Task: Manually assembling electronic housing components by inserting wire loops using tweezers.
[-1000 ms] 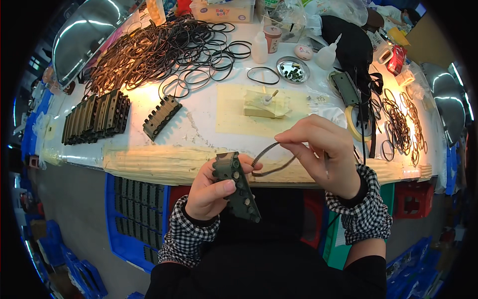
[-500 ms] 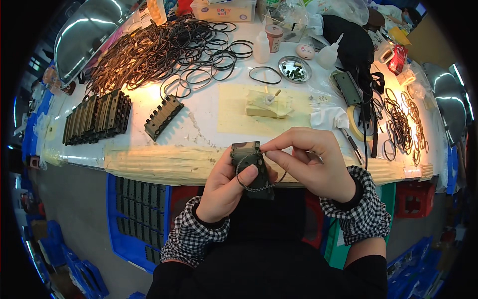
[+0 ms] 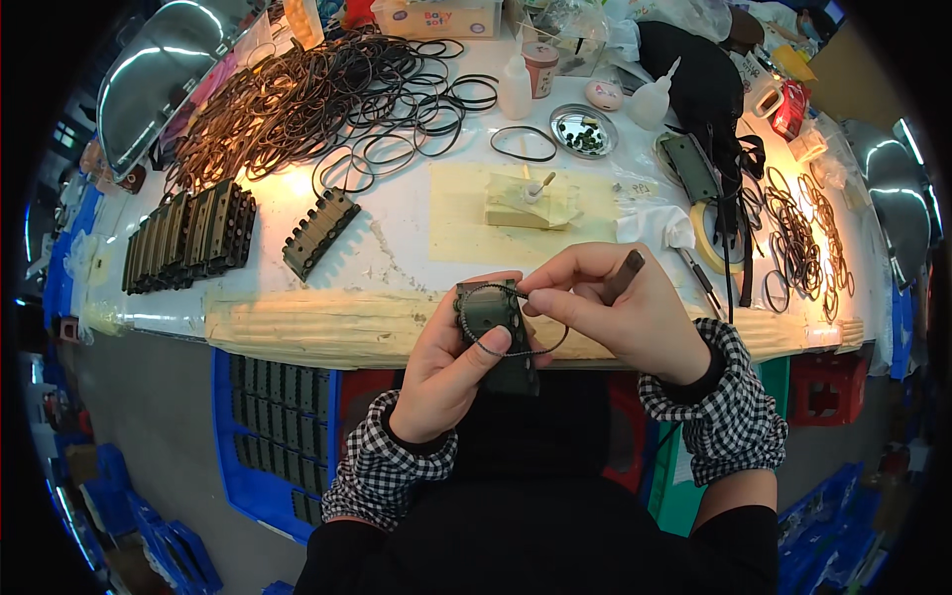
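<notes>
My left hand (image 3: 446,375) is closed around a dark green plastic housing (image 3: 512,375), held tilted in front of the table's near edge with my thumb on its face. A thin dark sealing ring (image 3: 543,351) lies looped across the housing, partly hanging off its right side. With thumb and index finger, my right hand (image 3: 620,319) pinches the ring at the housing's upper right edge. A brown-handled tool (image 3: 624,276) is also tucked in the fingers of that hand; its tip cannot be made out.
A big heap of dark rings (image 3: 288,109) covers the back left. Stacked housings (image 3: 188,238) and a single housing (image 3: 320,233) stand left. Beyond my hands sits a taped block (image 3: 531,206). A metal dish (image 3: 585,132) and squeeze bottle (image 3: 653,99) are behind; a blue crate (image 3: 226,466) is below.
The ring has shifted up over the housing, and the housing's face has turned a little. The brown handle now sticks up from my right hand, which stays pinched on the ring.
</notes>
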A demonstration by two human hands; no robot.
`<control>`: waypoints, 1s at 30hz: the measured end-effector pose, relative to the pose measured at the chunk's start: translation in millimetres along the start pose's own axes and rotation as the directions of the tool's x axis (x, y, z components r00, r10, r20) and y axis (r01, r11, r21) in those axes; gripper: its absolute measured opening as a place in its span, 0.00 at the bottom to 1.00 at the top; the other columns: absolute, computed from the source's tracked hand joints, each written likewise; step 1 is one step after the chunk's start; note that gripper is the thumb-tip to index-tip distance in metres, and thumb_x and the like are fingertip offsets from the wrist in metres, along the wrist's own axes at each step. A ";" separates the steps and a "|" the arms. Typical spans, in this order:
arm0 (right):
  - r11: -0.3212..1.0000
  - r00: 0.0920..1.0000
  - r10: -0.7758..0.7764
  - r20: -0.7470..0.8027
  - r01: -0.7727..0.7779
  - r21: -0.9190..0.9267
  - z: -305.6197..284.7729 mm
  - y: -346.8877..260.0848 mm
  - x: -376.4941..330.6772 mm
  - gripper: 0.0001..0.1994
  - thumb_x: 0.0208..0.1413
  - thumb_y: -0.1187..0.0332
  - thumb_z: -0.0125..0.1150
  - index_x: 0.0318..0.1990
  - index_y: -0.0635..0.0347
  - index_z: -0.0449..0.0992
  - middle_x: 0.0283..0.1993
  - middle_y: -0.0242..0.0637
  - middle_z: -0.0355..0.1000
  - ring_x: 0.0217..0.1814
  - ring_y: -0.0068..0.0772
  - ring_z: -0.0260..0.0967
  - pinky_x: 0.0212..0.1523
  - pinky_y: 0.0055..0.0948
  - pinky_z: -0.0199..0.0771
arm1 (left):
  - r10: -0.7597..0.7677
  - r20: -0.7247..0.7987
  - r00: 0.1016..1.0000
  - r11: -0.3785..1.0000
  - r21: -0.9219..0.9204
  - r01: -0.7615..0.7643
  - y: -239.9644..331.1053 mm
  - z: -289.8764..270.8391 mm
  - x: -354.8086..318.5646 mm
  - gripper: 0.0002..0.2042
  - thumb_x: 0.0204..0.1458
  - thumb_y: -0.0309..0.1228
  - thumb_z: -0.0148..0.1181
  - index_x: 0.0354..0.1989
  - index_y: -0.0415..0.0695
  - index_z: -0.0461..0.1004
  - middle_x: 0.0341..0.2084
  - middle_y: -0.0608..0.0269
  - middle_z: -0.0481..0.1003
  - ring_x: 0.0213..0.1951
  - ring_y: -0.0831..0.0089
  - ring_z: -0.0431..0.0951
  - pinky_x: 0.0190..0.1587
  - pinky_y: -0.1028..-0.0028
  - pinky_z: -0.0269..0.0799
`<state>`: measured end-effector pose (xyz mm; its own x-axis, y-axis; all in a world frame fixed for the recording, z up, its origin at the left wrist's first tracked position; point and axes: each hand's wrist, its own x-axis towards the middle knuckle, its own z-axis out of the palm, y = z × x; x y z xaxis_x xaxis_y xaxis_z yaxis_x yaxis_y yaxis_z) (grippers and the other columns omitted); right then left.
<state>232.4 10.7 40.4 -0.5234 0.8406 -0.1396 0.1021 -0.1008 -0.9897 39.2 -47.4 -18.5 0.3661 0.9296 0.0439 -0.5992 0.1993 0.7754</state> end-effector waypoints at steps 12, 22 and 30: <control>0.989 0.998 0.050 0.031 -0.054 0.138 -0.3 -1.9 4.5 0.09 0.56 0.71 0.63 0.38 0.69 0.75 0.34 0.34 0.76 0.34 0.16 0.72 0.37 0.16 0.71 | -0.060 -0.007 0.998 0.998 0.012 0.060 2.1 1.6 -0.7 0.26 0.62 0.28 0.49 0.67 0.39 0.51 0.47 0.62 0.70 0.46 0.77 0.73 0.52 0.65 0.76; 0.984 0.994 0.112 0.004 -0.111 0.139 -0.8 -5.0 4.6 0.09 0.55 0.70 0.64 0.37 0.68 0.76 0.34 0.33 0.76 0.35 0.17 0.73 0.38 0.17 0.72 | -0.047 0.018 0.999 0.999 0.021 0.047 4.1 -2.2 0.3 0.26 0.63 0.27 0.48 0.68 0.39 0.50 0.51 0.60 0.68 0.49 0.76 0.72 0.53 0.63 0.76; 0.978 0.997 0.073 0.027 -0.077 0.192 2.4 0.8 5.8 0.09 0.56 0.71 0.63 0.38 0.69 0.75 0.33 0.32 0.75 0.33 0.15 0.72 0.35 0.14 0.71 | -0.042 -0.009 0.999 0.999 0.021 0.043 5.1 1.1 0.7 0.27 0.63 0.27 0.49 0.68 0.39 0.49 0.49 0.60 0.69 0.50 0.75 0.72 0.53 0.63 0.76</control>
<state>227.4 14.2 38.7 -0.5375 0.8160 -0.2126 -0.0220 -0.2656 -0.9638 37.1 -46.1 -13.8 0.3845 0.9231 0.0051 -0.5676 0.2321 0.7899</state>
